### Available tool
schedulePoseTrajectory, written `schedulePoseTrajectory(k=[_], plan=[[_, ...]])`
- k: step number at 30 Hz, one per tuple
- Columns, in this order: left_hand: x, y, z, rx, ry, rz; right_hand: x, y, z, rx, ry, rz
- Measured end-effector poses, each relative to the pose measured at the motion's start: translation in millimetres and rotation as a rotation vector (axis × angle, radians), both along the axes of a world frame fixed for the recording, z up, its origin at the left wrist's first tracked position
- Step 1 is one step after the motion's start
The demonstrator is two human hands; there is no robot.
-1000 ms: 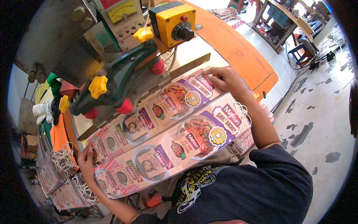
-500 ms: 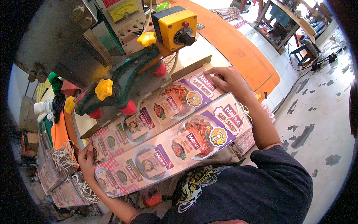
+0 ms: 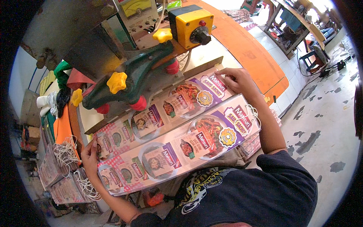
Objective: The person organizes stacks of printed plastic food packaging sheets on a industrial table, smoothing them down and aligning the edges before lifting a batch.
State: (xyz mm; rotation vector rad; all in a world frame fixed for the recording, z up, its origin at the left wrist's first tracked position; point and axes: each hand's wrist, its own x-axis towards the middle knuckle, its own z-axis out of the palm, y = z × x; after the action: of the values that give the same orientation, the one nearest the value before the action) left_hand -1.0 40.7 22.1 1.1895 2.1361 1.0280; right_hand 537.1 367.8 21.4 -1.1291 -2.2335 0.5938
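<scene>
A long printed plastic strip (image 3: pixel 162 109) with pictures of food and sauce packs lies along a metal rail (image 3: pixel 196 68), partly under the press of a machine. My left hand (image 3: pixel 90 157) pinches its left end, thumb and fingers at the edge. At the far right end, my right hand (image 3: pixel 237 80) is curled, its fingertips gripping the corner. Nearer to me, a second printed strip (image 3: pixel 177 151) of the same design overlaps the first one's near edge. A loop of white cord (image 3: pixel 254 113) hangs from its right end. Neither hand holds this nearer strip.
Above the far strip stands a dark green press arm (image 3: pixel 145 73) with yellow star knobs (image 3: pixel 117 82) and red feet (image 3: pixel 138 103). A yellow control box (image 3: pixel 194 28) with a black dial sits behind. Strips with white cords (image 3: pixel 67 157) hang at left. An orange table (image 3: pixel 245 49) extends right.
The whole view has shifted slightly, so the machine and strips appear farther right. Both hands keep their places at the far strip's ends.
</scene>
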Motion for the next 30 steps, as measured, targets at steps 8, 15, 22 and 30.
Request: schedulePoseTrajectory(k=[8,15,22,30], plan=[[-4,-3,-2,-0.039,0.058,0.006,-3,-5,4,-0.067,0.025,-0.026],[0,2,7,-0.158,0.055,0.081,0,-6,7,-0.063,-0.017,-0.040],[-1,3,-1,-0.001,0.015,0.005,-2,-9,16,-0.108,-0.053,-0.069],[-5,-1,-3,-0.040,0.058,0.029,-1,-5,9,-0.077,-0.026,-0.059]])
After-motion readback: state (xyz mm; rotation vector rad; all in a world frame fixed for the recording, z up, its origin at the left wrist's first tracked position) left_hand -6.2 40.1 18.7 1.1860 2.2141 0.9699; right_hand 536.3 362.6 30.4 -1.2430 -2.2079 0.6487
